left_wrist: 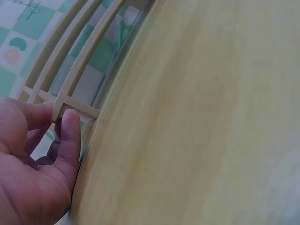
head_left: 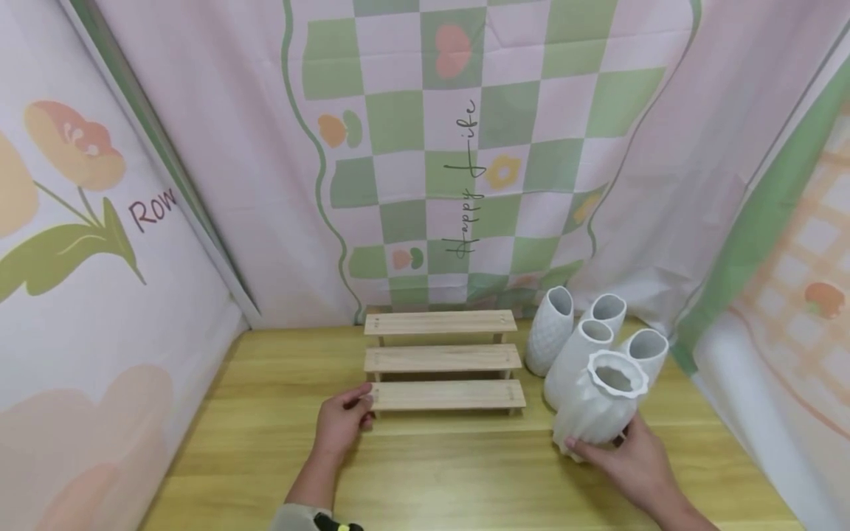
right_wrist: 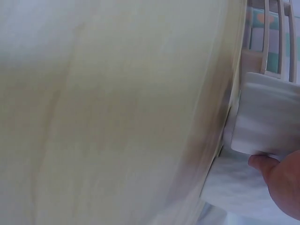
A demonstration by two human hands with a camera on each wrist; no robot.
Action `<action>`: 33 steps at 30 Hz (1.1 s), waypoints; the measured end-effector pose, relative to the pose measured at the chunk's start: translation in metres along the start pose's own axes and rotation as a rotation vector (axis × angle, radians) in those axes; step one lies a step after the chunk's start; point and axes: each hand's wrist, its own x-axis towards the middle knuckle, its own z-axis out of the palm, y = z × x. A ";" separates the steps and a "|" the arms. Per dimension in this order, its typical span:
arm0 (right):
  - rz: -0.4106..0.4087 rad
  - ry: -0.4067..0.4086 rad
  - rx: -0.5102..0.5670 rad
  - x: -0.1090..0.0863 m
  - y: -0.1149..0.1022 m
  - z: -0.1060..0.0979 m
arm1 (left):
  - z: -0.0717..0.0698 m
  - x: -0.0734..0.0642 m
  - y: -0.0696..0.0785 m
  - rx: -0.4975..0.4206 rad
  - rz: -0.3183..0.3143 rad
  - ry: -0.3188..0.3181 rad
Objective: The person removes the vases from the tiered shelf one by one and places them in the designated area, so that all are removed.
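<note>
A three-tier wooden step stand (head_left: 443, 359) stands on the table against the back curtain. My left hand (head_left: 341, 426) pinches the left end of its lowest tier, with the thumb and fingers about the board's end in the left wrist view. On the right, my right hand (head_left: 637, 466) grips the lower part of a white ribbed vase (head_left: 591, 413) with a scalloped rim. This vase is tilted and appears in front of the other vases; the fingers behind it are mostly hidden. In the right wrist view the thumb (right_wrist: 263, 162) presses against white vase surface.
Several more white vases stand together right of the stand, among them a textured one (head_left: 550, 335) and a slimmer one (head_left: 579, 361). The wooden table (head_left: 438, 472) extends in front of the stand. Printed curtains (head_left: 392, 147) enclose the back and both sides.
</note>
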 end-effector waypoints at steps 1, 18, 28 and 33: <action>-0.001 0.000 -0.004 0.000 0.002 -0.001 | 0.000 0.000 0.000 -0.002 -0.001 0.000; 0.004 -0.012 -0.017 0.001 0.019 -0.001 | -0.001 -0.003 -0.001 -0.010 -0.014 0.008; 0.002 -0.028 0.013 0.002 0.020 0.002 | -0.004 -0.003 -0.004 -0.003 -0.021 0.008; 0.004 -0.063 0.009 -0.001 0.021 -0.001 | -0.004 -0.003 -0.004 0.013 -0.019 0.000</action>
